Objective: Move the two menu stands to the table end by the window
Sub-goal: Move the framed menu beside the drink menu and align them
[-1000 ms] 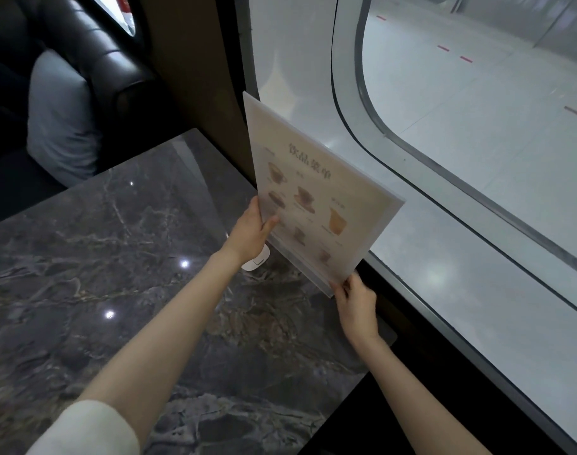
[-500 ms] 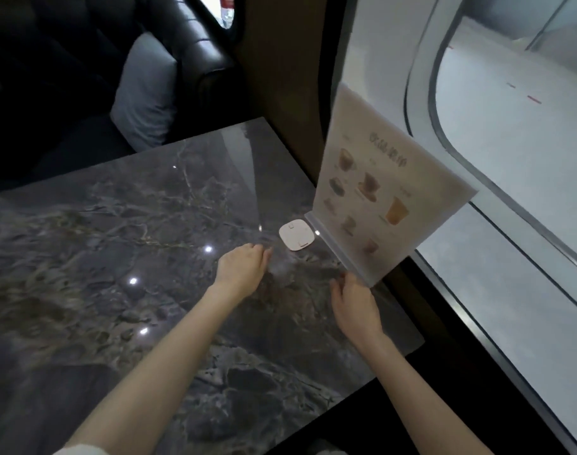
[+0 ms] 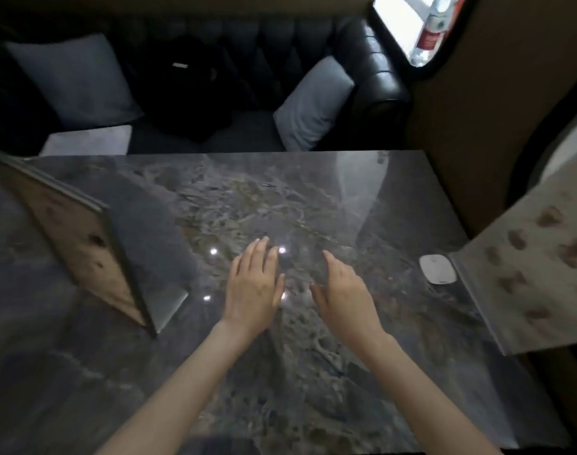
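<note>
One menu stand [image 3: 530, 264], a pale sheet with drink pictures, stands at the right end of the dark marble table [image 3: 280, 389], by the window side. The second menu stand [image 3: 80, 238], brownish and tilted, stands on the table's left part. My left hand [image 3: 252, 290] and my right hand [image 3: 344, 290] hover side by side over the middle of the table, fingers spread, holding nothing. Both are well apart from either stand.
A small white rounded device [image 3: 438, 269] lies on the table just left of the right stand. Behind the table runs a black leather sofa [image 3: 372, 70] with grey cushions [image 3: 313, 106] and a black bag [image 3: 188, 90]. A brown wall panel [image 3: 477, 110] rises at the right.
Both hands have let go of the right menu stand and drawn back to the table's middle. My view has swung left, bringing the second stand into sight.
</note>
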Tool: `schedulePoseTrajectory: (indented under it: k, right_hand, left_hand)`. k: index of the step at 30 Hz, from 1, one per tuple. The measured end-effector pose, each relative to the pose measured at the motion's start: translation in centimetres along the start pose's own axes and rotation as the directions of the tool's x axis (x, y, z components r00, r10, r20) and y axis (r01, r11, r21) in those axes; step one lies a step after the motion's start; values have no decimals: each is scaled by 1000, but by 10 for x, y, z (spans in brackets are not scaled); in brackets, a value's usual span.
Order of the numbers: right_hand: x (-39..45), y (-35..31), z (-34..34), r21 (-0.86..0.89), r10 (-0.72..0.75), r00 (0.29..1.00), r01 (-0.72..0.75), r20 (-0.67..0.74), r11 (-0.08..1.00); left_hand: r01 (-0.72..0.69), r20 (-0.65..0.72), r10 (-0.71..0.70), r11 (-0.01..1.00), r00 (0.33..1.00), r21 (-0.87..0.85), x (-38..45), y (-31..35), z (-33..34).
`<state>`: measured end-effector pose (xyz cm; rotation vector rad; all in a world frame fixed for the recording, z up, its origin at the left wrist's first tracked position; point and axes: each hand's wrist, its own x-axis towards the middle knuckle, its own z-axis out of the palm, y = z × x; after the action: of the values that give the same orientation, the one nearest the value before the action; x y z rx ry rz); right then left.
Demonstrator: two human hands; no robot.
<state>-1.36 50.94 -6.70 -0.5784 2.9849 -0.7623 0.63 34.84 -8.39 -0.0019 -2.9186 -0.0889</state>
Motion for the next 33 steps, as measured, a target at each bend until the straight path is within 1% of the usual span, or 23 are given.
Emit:
schedulePoseTrajectory:
  k: [3,6,8,10,12,14,17,19,22,25,27,29,31,33]
  right_hand:
    - [12,-41,17,9,-83,996,82,45,997]
    - [22,-79,34,16,-135,988,135,75,991]
    - [26,-102,47,5,-182,981,182,71,983]
    - [29,-123,61,-50,-229,971,232,68,971]
    - [31,-146,72,-63,-270,959,276,89,959]
    - [32,-167,82,-18,-285,948,291,142,957]
    - [34,-193,97,59,-266,948,260,174,964]
    - [36,-206,105,140,-243,952,219,188,966]
    - [38,-220,117,325,-192,964,126,182,937]
    - [37,-228,130,501,-85,976,-27,199,865]
    - [35,-231,138,556,-32,980,-83,194,827]
    - [32,-234,142,586,8,985,-109,173,803]
    - [30,-237,143,615,42,986,-132,159,777]
    - [28,-238,144,630,67,986,-149,152,763]
  left_hand:
    - [-1,-109,1,1000,994,2,-20,-42,-14]
    - [-15,-244,22,999,970,31,-40,-82,-24]
    - [10,-315,0,999,949,31,-53,-105,-29]
    - [59,-368,-48,998,929,19,-62,-129,-31]
    - [142,-353,-148,989,924,-43,-67,-156,-33]
    - [217,-264,-240,970,934,-113,-69,-184,-34]
    - [267,-126,-291,948,948,-175,-72,-218,-33]
    - [320,-98,-358,906,929,-277,-73,-234,-31]
    - [441,-40,-506,786,862,-434,-68,-257,-28]
    - [500,19,-611,629,791,-595,-59,-286,-25]
    - [504,79,-638,519,766,-691,-52,-304,-23]
    - [502,178,-645,362,744,-786,-48,-319,-18]
    - [433,238,-625,178,743,-884,-45,-331,-16]
    - [389,271,-598,74,754,-918,-43,-343,-16]
